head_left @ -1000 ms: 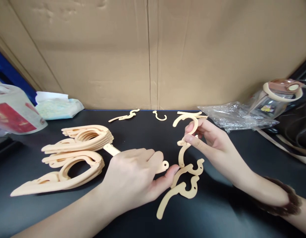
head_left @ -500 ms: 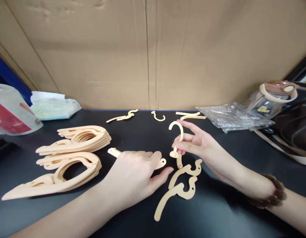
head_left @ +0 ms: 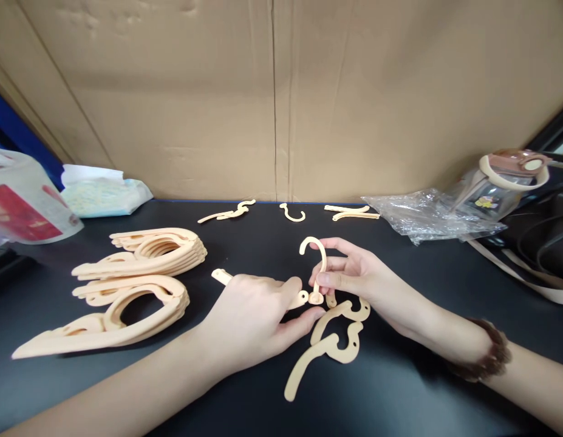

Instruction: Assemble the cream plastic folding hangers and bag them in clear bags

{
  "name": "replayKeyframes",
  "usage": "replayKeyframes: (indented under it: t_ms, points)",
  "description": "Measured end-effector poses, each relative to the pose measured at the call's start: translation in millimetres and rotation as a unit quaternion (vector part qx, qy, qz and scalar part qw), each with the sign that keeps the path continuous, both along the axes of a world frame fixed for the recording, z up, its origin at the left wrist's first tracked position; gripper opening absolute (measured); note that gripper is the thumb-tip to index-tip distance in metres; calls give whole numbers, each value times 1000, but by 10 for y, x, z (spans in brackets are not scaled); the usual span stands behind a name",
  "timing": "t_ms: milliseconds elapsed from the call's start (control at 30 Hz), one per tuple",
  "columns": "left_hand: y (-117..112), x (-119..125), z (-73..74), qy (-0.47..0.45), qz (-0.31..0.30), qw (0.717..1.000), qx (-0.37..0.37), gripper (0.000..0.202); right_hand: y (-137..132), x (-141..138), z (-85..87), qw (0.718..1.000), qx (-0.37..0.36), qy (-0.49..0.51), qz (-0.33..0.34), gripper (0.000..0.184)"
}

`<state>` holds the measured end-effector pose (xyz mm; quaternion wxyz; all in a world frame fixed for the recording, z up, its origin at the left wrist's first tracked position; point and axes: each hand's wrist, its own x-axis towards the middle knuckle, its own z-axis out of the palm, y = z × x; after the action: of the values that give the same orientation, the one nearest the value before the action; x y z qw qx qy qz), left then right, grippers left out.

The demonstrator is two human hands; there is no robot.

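Observation:
My left hand point(head_left: 263, 315) is closed around a cream hanger arm point(head_left: 221, 277); its far end and the end with a small hole stick out on either side, the middle hidden by my fingers. Between the thumb and fingers of my right hand point(head_left: 347, 273) stands a cream hanger hook point(head_left: 324, 261), upright, curve at the top. The hook's round base is right beside the holed end of the arm; whether they touch I cannot tell. Under and in front of my hands lie curved hanger arms point(head_left: 303, 367), one partly covered by my right hand.
Two stacks of folded hangers point(head_left: 185, 252) lie on the left. Along the back are a hanger piece point(head_left: 231, 212), a loose hook point(head_left: 293, 213) and straight pieces point(head_left: 351, 212). Plastic wrap point(head_left: 409, 212), a bottle point(head_left: 491, 188), a tissue pack point(head_left: 105, 194) and a cup point(head_left: 30, 200) stand around the edges.
My right hand has come down and left, bringing the hook's base next to the holed end of the hanger arm. My left hand has shifted slightly right, still gripping the arm.

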<state>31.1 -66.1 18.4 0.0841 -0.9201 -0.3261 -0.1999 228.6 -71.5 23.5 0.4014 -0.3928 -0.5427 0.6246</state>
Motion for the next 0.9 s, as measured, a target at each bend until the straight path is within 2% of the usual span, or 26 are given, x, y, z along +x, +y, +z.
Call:
replayKeyframes:
  t_ms: [233,533,800,900]
  points:
    - [59,6,-56,-22,-16,1000,-13,39,16,14,-18,1000,-19,22,7,35]
    - [82,16,-78,-42,-32,999,-10,40,41,29,-53,999,-40,28,11,36]
    - [102,7,-93,-69,-79,992,-73,39,44,16,-64,998,-54,31,29,35]
    - [103,2,-97,-79,-89,990,-70,40,47,10,-63,998,-60,22,26,36]
